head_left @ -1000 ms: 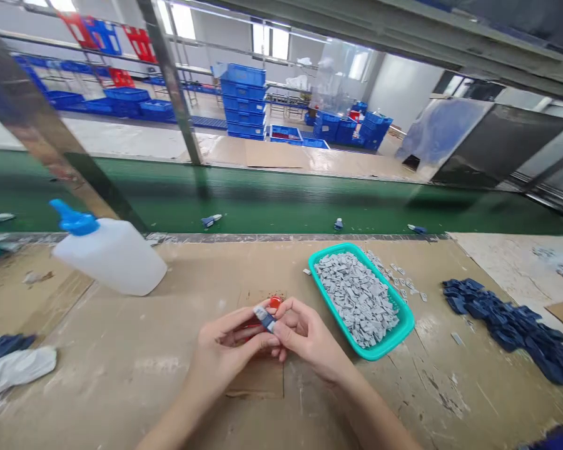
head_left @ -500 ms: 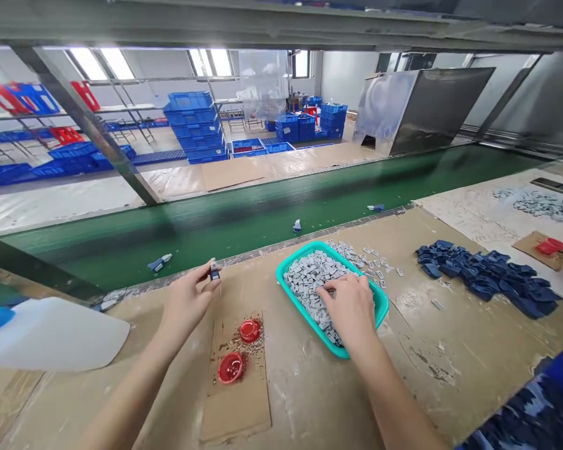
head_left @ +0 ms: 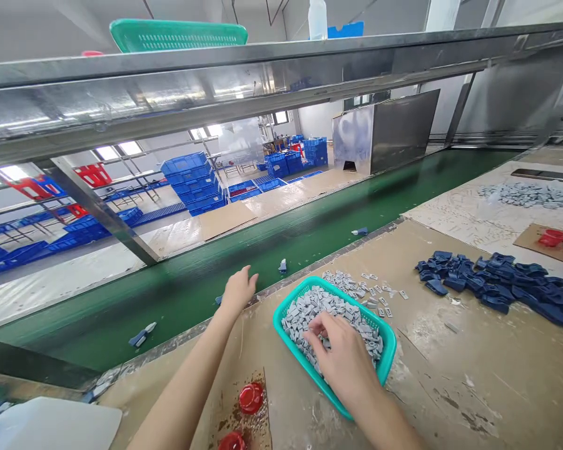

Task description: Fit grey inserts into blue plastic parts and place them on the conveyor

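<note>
well, the right hand (head_left: 342, 359) rests in a teal plastic tray (head_left: 388, 350), its fingers (head_left: 316, 340) pushed down among the small gray pieces (head_left: 319, 315) heaped inside. it seems to be curled over them, though from this angle i can't tell whether it has actually gripped any. the left hand (head_left: 239, 290) sits at about ten o'clock from the tray, open with its fingers loose, and looks empty. it hangs at the far edge of the surface (head_left: 450, 381), over the green conveyor belt (head_left: 178, 322), with a small blue part (head_left: 218, 300) just beside it. a scatter of loose gray pieces (head_left: 361, 287) lies at one o'clock, just past the tray's rim, and a pile of dark blue parts (head_left: 492, 287) lies well off at three o'clock. two red caps (head_left: 251, 398) sit on a cardboard sheet (head_left: 258, 431) at eight o'clock.
</note>
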{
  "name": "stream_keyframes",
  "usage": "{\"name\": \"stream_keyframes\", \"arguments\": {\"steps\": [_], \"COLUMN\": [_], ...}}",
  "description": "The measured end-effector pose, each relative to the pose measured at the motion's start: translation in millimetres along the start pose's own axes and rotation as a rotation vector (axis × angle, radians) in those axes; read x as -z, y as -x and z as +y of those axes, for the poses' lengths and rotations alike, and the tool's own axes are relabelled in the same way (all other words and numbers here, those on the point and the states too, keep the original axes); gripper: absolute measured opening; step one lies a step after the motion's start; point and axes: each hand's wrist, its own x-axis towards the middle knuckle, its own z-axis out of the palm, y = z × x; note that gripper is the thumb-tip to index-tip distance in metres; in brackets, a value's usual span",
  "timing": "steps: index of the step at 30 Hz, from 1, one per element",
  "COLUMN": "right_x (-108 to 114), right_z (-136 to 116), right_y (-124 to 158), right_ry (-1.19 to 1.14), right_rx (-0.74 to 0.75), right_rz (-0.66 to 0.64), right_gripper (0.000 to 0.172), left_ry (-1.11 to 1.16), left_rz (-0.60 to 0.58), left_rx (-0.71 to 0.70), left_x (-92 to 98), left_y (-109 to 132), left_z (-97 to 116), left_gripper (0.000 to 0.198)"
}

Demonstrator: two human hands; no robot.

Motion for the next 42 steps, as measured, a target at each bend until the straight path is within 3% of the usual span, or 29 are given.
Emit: {"name": "stream_keyframes", "arguments": {"steps": [3,5,7,10,13,16,18,21,24,30,36,42], "right_x": [0,0,-1,-2,-5,-12,-19,-34,-49,-71,-80,-86], "right_z": [-6,-11,-14,-20,-25,-28,-29,-30,-33,-33,-30,-28], "right_y": [3,4,6,11,18,28,34,42,48,49,47,47], "right_ry": [-0.144,-0.24,-0.337,-0.441,-0.474,-0.496,-0.535,-0.62,-0.671,-0.655,-0.608,-0.564], "right_rx": [0.006,0.0,-0.032,-0.087,-0.064,-0.078,-0.131,-0.234,-0.29,-0.324,-0.324,-0.316], "right_rz": [-0.051,-0.071,-0.097,-0.129,-0.172,-0.241,-0.294,-0.347,-0.391,-0.382,-0.395,-0.389], "right_gripper": [0.024,0.02,0.011,0.01,0.01,0.012,0.015,0.02,0.023,0.027,0.029,0.029], "left_ry": [0.099,0.171,0.258,0.429,0.623,0.857,1.269,1.555,1.634,1.642,1.535,1.522], "left_rz": [-0.042,-0.057,-0.056,-0.043,-0.033,-0.004,0.077,0.256,0.371,0.284,0.377,0.382], "left_rx": [-0.033,-0.035,-0.016,0.04,0.092,0.109,0.184,0.412,0.558,0.55,0.597,0.565], "left_x": [-16.5,-25.5,-28.7,-18.5,8.4,41.3,57.8,63.9,51.5,31.0,30.7,30.9], "left_y": [-17,-24,-25,-7,44,123,178,242,275,289,293,294], "left_z": [36,54,63,57,34,7,-9,-25,-31,-21,-10,-6], "left_gripper": [0.035,0.033,0.033,0.034,0.045,0.052,0.052,0.046,0.04,0.038,0.031,0.026]}}
